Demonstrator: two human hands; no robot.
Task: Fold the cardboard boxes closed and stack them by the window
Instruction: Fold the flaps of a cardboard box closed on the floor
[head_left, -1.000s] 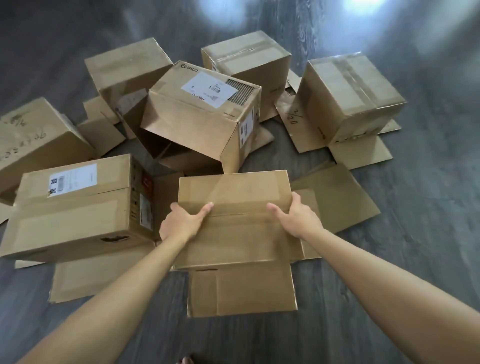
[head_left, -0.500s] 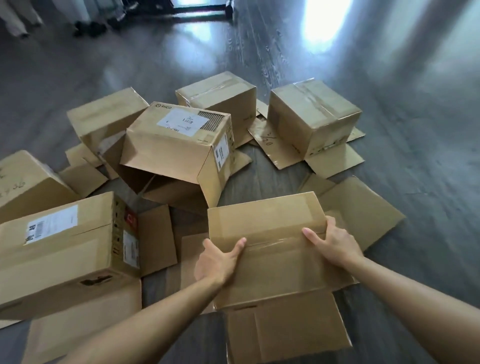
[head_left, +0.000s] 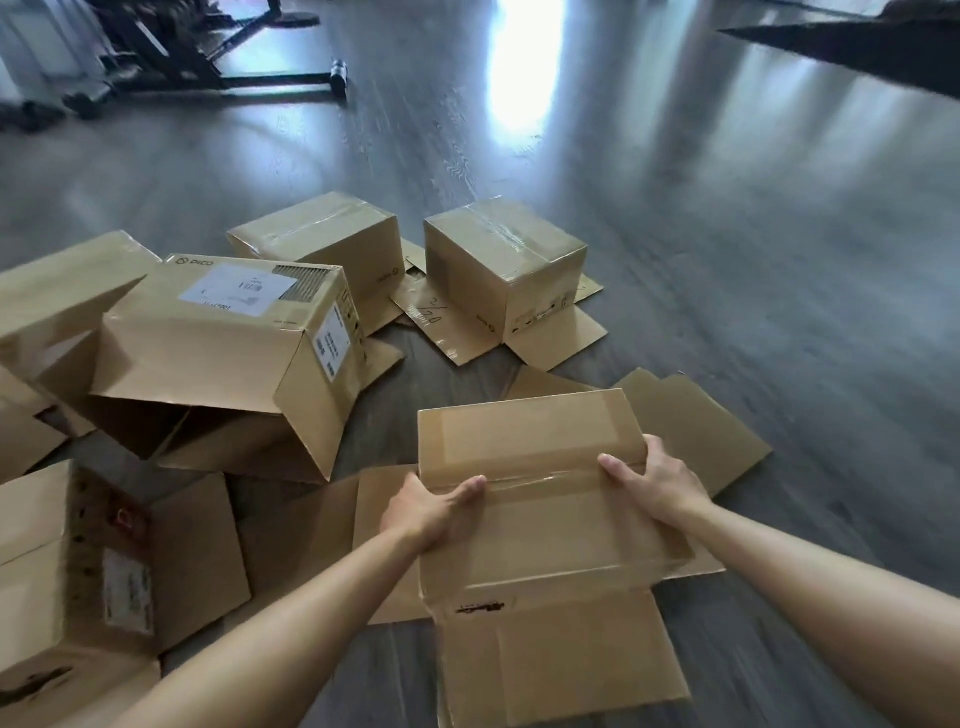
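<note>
Since the earlier frame the held box (head_left: 540, 488) has shifted rightward in view, and the far floor (head_left: 727, 208) with its bright window glare now fills the upper part. Nearest, one loose flap (head_left: 561, 660) of that box hangs toward the person, its other flaps spread flat on the floor around it. The left hand (head_left: 431, 512) grips the box's left edge, thumb lying along the taped seam on top and fingers hidden down the side. The right hand (head_left: 654, 480) grips the right edge the same way, thumb on top, fingers curled over the side. The box sits between the two hands, top face level.

To the left, a box with a pale label (head_left: 78, 582) lies with its side flaps open. Beyond it a Pico-marked box (head_left: 228, 353) rests tilted, its open mouth facing the person, touching another carton (head_left: 57, 296) at the left border of the picture. Farther on, two taped boxes stand upside down on their splayed flaps: one (head_left: 327, 239) behind the Pico box, one (head_left: 504, 260) to its right. At the far left corner of the floor stands a black wheeled stand (head_left: 270, 80).
</note>
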